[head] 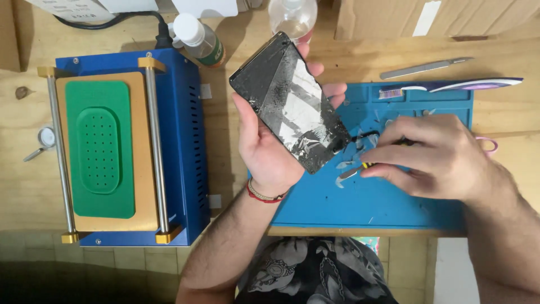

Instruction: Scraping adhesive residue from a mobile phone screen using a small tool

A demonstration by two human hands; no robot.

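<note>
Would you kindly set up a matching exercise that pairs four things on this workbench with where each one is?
Things:
1. cracked phone
2. green pad
3. metal scalpel
4. glass shards

Places:
A. on the wooden bench beyond the blue mat
B. on the blue mat, near the right hand
C. held up in the left hand
D. on top of the blue machine

Pairs: 1-C, 2-D, 3-A, 4-B

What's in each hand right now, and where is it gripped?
Left hand grips the cracked phone by its long edges. Right hand pinches a small tool; the exact hold is hidden.
</note>
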